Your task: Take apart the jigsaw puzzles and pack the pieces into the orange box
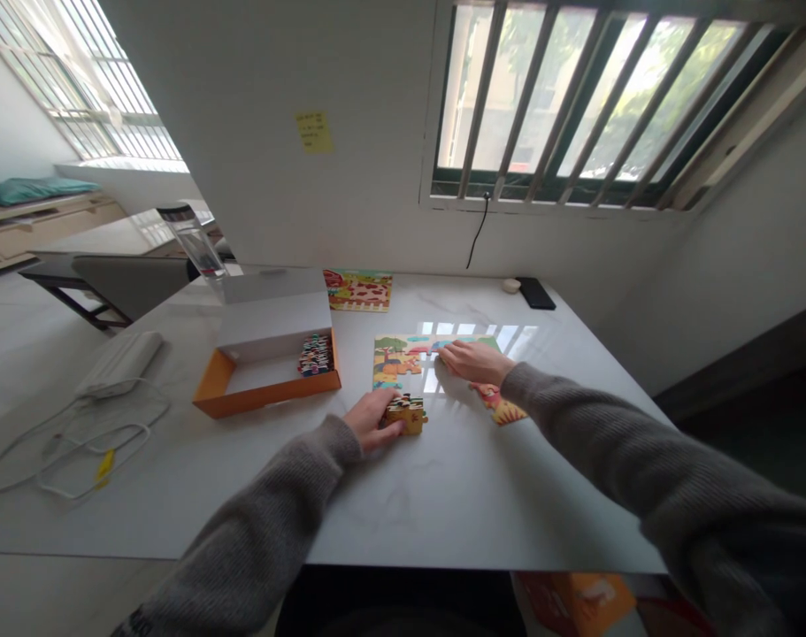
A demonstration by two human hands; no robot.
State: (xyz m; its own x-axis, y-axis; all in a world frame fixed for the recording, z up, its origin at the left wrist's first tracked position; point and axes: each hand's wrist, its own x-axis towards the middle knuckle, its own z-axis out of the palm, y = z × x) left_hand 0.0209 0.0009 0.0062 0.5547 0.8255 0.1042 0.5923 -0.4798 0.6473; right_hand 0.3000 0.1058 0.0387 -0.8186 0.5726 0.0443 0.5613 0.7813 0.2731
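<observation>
My left hand [374, 419] is closed around a stack of jigsaw puzzle pieces [408, 418] standing on the white table. Beyond it lies a partly joined jigsaw puzzle [393, 358] with trees and animals, its top row running right. Over that row my right hand [474, 358] bends its fingers down to the puzzle's upper edge; whatever the fingertips pinch is hidden. Beneath my right wrist are loose red and yellow puzzle pieces [502, 407], partly covered by the sleeve.
An open orange box [270, 389] on the left holds more puzzle pieces [316, 354]. Behind it stand a clear bottle [200, 243] and a farm picture [359, 290]. A black phone [536, 294] lies at the back right. White cables [120, 425] spread over the table's left side.
</observation>
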